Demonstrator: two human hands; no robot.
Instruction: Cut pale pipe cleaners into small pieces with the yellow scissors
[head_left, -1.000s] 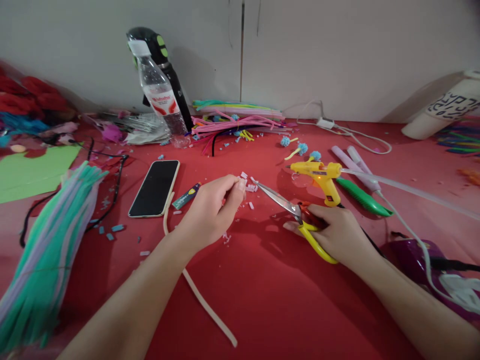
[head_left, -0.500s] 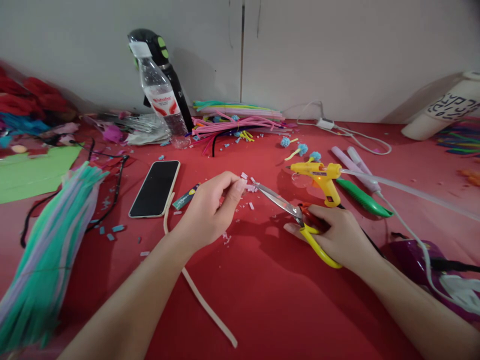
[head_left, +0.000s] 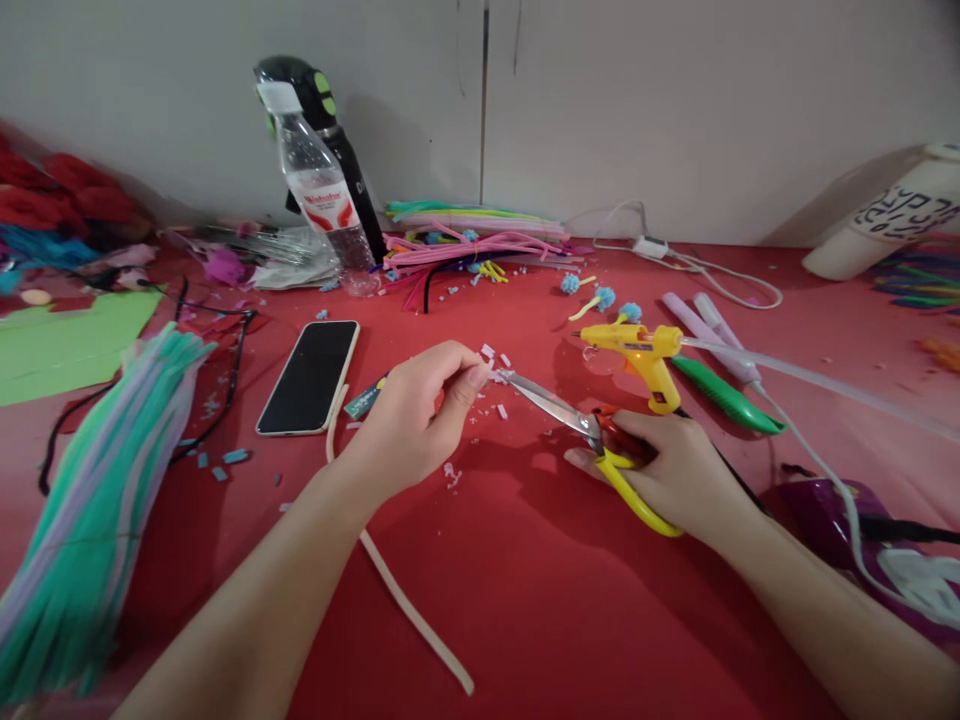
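My left hand point(head_left: 420, 420) is closed in a pinch near the middle, with a tiny pale pink piece between thumb and forefinger. My right hand point(head_left: 667, 470) grips scissors point(head_left: 553, 408) with yellow and red handles. Their blades look closed or almost so, and the tips lie just right of my left fingertips. Small pale pink bits point(head_left: 502, 411) are scattered around the tips. A cream strip point(head_left: 420, 625) runs under my left wrist toward the front. Behind my right hand lies a yellow glue gun point(head_left: 637, 352).
On the left are a phone point(head_left: 309, 378) and a bundle of green and lilac pipe cleaners point(head_left: 112, 500). A plastic bottle point(head_left: 326, 195) stands at the back. Blue fluffy pieces point(head_left: 603, 298), a green tool point(head_left: 727, 396) and cables lie to the right.
The scissor tips have moved slightly left and down, closer to my left fingertips, and the blades have closed somewhat. My left hand has barely shifted.
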